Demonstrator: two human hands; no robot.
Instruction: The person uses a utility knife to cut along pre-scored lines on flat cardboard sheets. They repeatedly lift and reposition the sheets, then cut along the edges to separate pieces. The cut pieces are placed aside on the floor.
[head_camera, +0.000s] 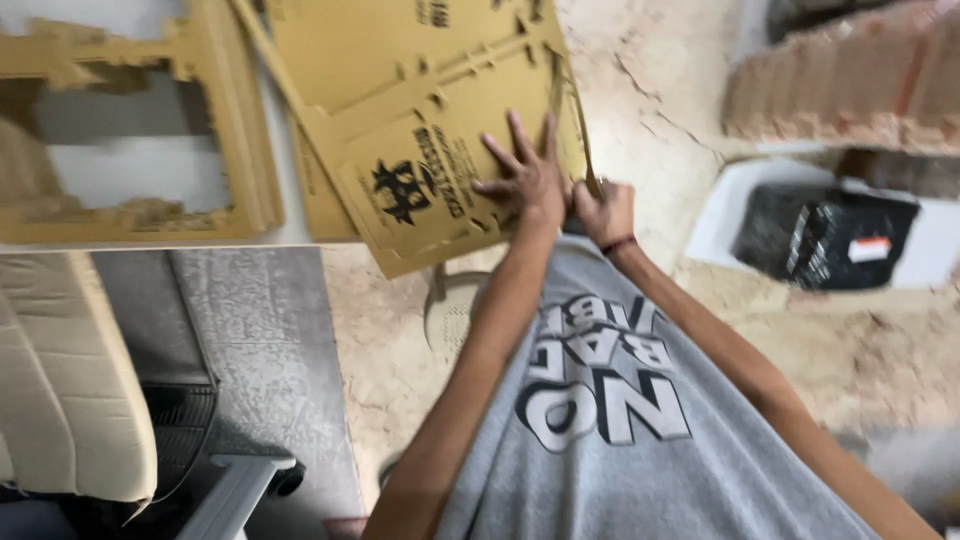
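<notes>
Scanning from the left, we note a stack of cut-out cardboard frames (215, 130) on a white table (150, 170). Next, a brown cardboard sheet (420, 130) with black printing hangs over the table edge. Our left hand (525, 180) lies open, fingers spread flat on it. Our right hand (603, 212) is closed, gripping the sheet's right edge. Farther right, a black package (825, 235) with a small orange-and-white label sits in a white tray (720, 215).
</notes>
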